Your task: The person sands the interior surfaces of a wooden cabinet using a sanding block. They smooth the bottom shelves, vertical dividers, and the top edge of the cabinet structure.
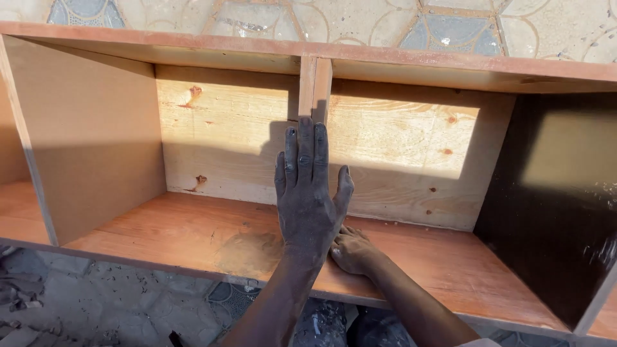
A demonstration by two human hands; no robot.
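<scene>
Left hand [308,193] is flat, fingers spread slightly and pointing to 12 o'clock, palm pressed against the narrow upright wooden divider strip [313,87] and the pale knotty plywood back panel [385,154] of the open reddish-brown wooden cabinet [398,61]. Right hand [352,250] sits low, just at 4 o'clock of the left wrist, fingers curled loosely and resting on the orange-brown bottom board [193,231]; can't tell whether it's pinching anything, fingertips are hidden behind the left hand. The divider stands at 12 o'clock of the left fingertips, running from the top board down to where the hand covers it; lower end is hidden. To do this well, my read: keep the palm flat and pressure even so the strip stays plumb against the back panel, check it's square to top and bottom boards, and keep the right hand bracing at the base so the foot doesn't kick out. Dark brown side panel [553,205] at 3 o'clock, lighter partition board [90,135] at 9 o'clock. No packages, labels or signs visible; only patterned floor tiles [450,29] beyond the cabinet at 12 o'clock.
</scene>
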